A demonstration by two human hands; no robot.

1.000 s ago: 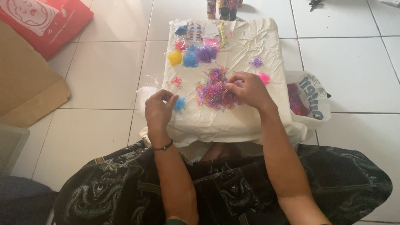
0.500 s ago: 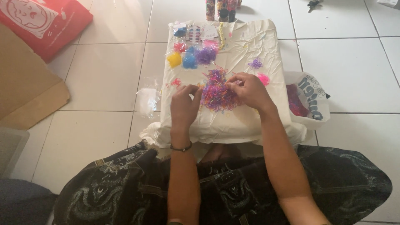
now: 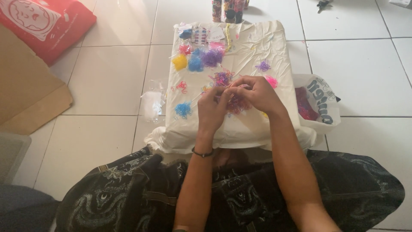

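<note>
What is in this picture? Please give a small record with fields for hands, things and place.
left hand: fingertips on the mixed pile
right hand: fingertips meet the left over the pile
mixed pile: small pink and purple bands
sorted heaps: yellow, blue, purple
surface: white cloth
beside: plastic bag, on tiled floor

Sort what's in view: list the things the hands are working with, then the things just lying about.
In use:
left hand and right hand, meeting over the mixed pile of small bands
cream cloth under it
sorted heaps: yellow, blue, purple

Lying about:
red bag
cardboard sheet
white plastic bag
clear packet
</note>
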